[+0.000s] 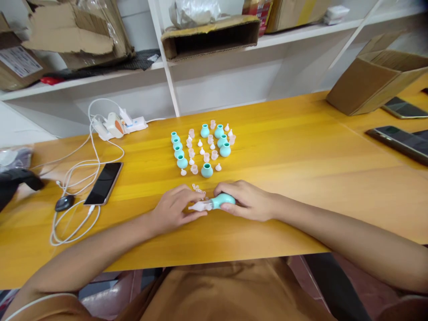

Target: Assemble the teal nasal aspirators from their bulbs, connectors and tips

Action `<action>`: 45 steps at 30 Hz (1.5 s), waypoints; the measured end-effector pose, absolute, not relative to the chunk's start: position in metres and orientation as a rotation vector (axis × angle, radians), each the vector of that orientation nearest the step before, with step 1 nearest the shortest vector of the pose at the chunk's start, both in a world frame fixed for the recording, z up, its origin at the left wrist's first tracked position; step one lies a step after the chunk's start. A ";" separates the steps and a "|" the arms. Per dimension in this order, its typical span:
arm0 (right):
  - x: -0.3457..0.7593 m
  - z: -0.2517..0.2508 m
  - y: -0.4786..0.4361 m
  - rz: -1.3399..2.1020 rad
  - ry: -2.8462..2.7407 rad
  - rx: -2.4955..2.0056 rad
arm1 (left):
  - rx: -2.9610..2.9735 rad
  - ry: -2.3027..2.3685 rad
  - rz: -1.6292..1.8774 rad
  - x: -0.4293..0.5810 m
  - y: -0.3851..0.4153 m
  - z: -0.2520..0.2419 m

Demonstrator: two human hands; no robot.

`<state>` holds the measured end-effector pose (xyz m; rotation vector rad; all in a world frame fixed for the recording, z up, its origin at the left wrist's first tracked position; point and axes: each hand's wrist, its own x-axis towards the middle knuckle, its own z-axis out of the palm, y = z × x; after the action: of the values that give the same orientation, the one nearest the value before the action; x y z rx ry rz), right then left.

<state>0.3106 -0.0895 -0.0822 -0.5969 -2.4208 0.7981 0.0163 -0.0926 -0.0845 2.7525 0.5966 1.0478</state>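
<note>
My right hand (249,199) is closed around a teal rubber bulb (223,200) lying on its side just above the yellow table (301,178). My left hand (175,207) pinches the pale translucent nozzle (199,205) fitted to the bulb's mouth. Beyond my hands stand several more teal bulbs (207,170) upright in rows, with several small pale pink and white tips and caps (194,169) among them. A few tiny pink pieces (197,188) lie right by my left fingers.
A black phone (103,183) on a white cable (72,178) lies at the left, near a power strip (120,125). A cardboard box (374,80) and two phones (399,142) sit at the right. White shelves with boxes stand behind the table.
</note>
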 end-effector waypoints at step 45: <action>0.458 -0.142 0.215 -0.007 -1.684 -1.832 | 2.837 0.435 0.628 0.019 -0.083 -0.093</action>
<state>0.4582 0.2147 -0.1425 -1.8316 -1.6840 -0.0071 0.0191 -0.0834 -0.0931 2.8365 0.4352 0.6283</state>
